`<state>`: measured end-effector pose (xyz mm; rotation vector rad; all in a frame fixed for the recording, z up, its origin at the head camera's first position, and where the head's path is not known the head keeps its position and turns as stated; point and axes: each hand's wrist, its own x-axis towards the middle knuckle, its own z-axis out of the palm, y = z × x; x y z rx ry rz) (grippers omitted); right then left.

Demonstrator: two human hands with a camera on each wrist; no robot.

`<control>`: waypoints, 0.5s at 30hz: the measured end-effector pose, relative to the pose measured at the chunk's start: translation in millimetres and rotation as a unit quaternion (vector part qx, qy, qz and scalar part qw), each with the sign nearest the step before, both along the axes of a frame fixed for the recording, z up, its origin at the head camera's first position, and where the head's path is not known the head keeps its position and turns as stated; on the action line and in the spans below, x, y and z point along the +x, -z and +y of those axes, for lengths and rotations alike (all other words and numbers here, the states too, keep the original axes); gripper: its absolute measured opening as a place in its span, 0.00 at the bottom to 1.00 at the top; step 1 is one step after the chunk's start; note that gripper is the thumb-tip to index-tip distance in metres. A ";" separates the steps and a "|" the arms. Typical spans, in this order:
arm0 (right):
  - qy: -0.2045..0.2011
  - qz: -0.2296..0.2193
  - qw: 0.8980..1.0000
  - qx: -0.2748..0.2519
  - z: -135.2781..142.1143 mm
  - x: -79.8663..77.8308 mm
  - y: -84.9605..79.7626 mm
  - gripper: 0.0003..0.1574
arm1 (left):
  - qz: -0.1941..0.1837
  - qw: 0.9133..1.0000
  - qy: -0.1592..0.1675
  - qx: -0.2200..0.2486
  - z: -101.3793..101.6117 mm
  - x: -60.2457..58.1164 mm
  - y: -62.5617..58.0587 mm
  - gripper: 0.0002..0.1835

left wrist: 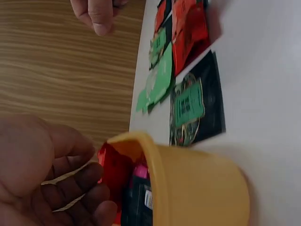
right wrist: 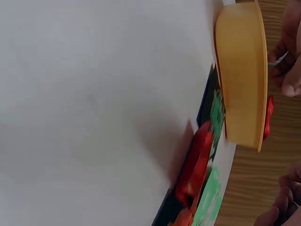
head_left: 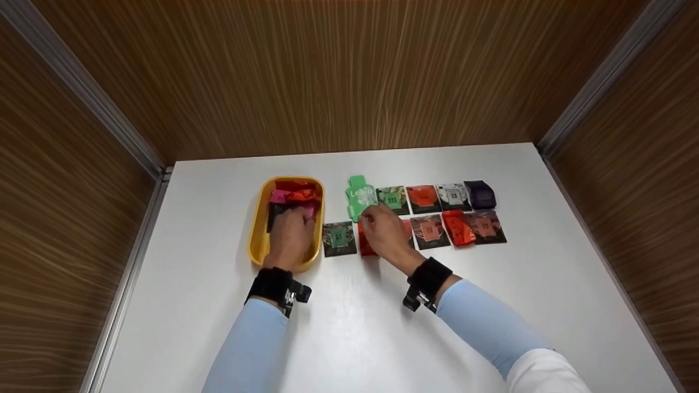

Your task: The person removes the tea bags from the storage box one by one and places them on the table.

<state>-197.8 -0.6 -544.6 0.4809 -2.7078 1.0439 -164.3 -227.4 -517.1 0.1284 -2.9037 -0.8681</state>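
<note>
My left hand (head_left: pixel 292 234) is over a yellow tray (head_left: pixel 254 232), fingers loosely bent beside a red packet (left wrist: pixel 113 169) at the tray's opening. Nothing shows in its grasp in the left wrist view. Inside the tray lie red, pink (head_left: pixel 280 196) and black packets, partly hidden by the hand. My right hand (head_left: pixel 385 232) hovers above the front row of packets, its fingers relaxed and holding nothing visible. Under it, a red packet (head_left: pixel 367 245) is partly covered. Just left of that lies a dark sachet with a green label (head_left: pixel 339 238), close to the tray.
A green bottle-shaped packet (head_left: pixel 360 197) heads the back row, followed by a green-labelled sachet (head_left: pixel 392 200), a red one (head_left: pixel 423 198), a black-and-white one (head_left: pixel 454 196) and a purple packet (head_left: pixel 481 195). More sachets (head_left: pixel 430 231) continue the front row. Wood-grain panels surround the white table (head_left: pixel 349 333).
</note>
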 end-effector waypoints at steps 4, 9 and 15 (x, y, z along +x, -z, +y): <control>-0.033 -0.003 0.999 0.010 -33.4 0.7 -2.3 0.11 | -0.035 0.997 -0.027 -0.066 -16.6 -8.6 4.9 0.16; -0.056 -0.002 0.998 0.030 -62.3 -3.4 0.9 0.10 | -0.080 0.990 -0.052 -0.103 -18.1 -15.6 9.7 0.37; -0.066 -0.020 0.997 0.043 -81.6 -7.7 2.7 0.11 | -0.089 0.981 -0.066 -0.157 -15.1 -24.9 10.7 0.50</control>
